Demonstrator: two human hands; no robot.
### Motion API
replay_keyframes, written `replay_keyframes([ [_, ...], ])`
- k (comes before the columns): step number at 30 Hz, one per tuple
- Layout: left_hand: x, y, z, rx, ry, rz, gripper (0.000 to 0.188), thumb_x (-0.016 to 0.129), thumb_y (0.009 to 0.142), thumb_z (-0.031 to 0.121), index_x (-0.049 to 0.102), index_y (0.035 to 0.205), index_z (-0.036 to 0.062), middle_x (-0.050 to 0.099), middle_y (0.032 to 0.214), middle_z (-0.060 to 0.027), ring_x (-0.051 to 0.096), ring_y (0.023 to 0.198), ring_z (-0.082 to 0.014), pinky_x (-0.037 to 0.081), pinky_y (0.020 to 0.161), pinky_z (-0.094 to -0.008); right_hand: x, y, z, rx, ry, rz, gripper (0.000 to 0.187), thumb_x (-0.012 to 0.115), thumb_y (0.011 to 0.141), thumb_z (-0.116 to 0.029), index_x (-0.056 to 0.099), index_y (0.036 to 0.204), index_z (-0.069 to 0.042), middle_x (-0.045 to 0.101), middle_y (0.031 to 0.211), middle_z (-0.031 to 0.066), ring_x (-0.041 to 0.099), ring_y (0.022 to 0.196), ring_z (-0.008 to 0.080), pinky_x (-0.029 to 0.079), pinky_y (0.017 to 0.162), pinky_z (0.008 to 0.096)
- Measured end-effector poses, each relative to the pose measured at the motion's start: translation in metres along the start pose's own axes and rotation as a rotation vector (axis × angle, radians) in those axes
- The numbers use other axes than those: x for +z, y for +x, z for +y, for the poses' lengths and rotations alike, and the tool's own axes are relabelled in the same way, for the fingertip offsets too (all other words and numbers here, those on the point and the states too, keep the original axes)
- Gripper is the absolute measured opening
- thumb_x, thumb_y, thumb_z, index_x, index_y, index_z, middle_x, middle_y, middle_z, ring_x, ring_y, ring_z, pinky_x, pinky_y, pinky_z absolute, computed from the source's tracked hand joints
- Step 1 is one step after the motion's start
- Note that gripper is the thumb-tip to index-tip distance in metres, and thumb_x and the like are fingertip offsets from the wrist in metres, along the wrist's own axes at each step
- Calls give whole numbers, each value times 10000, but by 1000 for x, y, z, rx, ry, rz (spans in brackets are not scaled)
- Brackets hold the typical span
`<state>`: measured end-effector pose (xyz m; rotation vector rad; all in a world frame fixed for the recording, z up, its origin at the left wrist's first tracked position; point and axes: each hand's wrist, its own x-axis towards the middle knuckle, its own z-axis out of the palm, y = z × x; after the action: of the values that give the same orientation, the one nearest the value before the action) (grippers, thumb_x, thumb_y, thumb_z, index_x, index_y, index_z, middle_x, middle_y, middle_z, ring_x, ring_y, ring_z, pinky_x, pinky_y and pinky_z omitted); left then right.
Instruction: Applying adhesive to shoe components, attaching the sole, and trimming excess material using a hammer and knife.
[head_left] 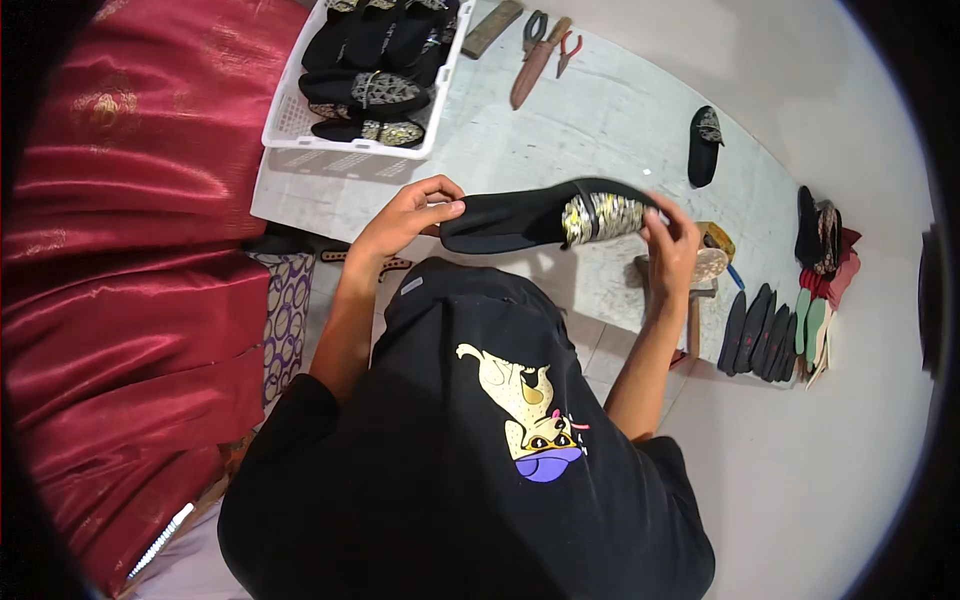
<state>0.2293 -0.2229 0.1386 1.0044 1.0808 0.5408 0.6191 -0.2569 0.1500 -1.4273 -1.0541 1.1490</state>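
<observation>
A black slipper with a gold-and-silver patterned upper (605, 217) stretches sideways between my two hands, above the near edge of the table. My left hand (412, 215) pinches its heel end between thumb and fingers. At the toe end, my right hand (672, 240) grips the patterned part, fingers curled over it. The slipper's open black footbed (505, 215) lies toward my left hand. Another black slipper with a patterned upper (705, 147) lies on the table farther right.
A white plastic basket (350, 145) of similar slippers stands at the far left of the pale table (560, 150). Pliers (535, 32), a sheathed knife (535, 70) and red-handled cutters (568, 52) lie behind. Black insoles (760, 335), a hammer (695, 310) and a tape roll (718, 240) sit right. Red cloth (140, 300) hangs left.
</observation>
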Motion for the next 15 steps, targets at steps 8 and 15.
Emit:
replay_keyframes([
  [8, -69, -23, -5, 46, -186, -307, 424, 668, 990, 123, 604, 1396, 14, 659, 1135, -59, 631, 1077, -116, 507, 940, -254, 115, 63, -16, 90, 187, -12, 304, 752, 962, -274, 755, 1100, -2, 727, 963, 35, 670, 844, 94, 576, 670, 283],
  [15, -79, -8, 20, 53, -280, -560, 867, 737, 945, 270, 255, 1610, -8, 547, 1386, -180, 622, 1188, -189, 534, 893, -272, 168, 93, -39, 91, 147, -52, 287, 756, 955, -271, 771, 1052, -1, 732, 917, 30, 671, 797, 97, 547, 663, 262],
])
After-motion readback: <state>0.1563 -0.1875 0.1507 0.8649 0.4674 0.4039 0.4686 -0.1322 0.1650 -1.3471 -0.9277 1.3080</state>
